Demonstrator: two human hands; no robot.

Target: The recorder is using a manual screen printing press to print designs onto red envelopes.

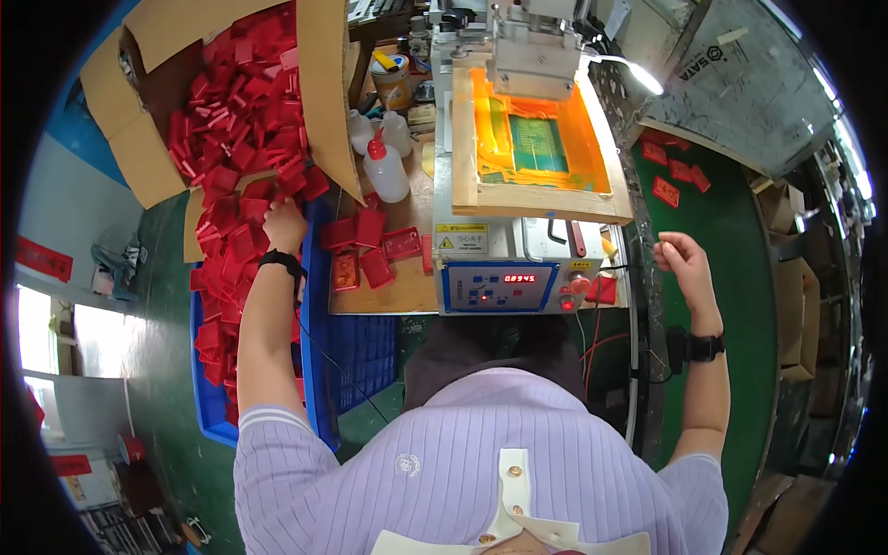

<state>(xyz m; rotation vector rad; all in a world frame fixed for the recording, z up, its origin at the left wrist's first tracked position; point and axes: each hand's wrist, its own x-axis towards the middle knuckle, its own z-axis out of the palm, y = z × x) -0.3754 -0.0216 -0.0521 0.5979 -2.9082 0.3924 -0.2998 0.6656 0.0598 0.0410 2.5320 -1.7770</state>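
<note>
My left hand [284, 227] reaches into the heap of small red plastic cases [245, 242] that fills a blue crate [319, 305]. Its fingers are closed at the edge of one red case, partly hidden among the others. On the right, my right hand [683, 257] hangs in the air beside the screen printing machine [504, 277]. Its fingers are curled with thumb and forefinger close together, and nothing shows in them. The machine carries a wooden-framed screen [541, 205] with orange ink around a green mesh area.
A large cardboard box [328, 102] of red cases stands behind the crate. Loose red cases [370, 227] lie on the wooden bench beside a white squeeze bottle [387, 176] with a red top. Several printed red cases [666, 191] rest on a green surface at right. A lit lamp [638, 76] leans over the machine.
</note>
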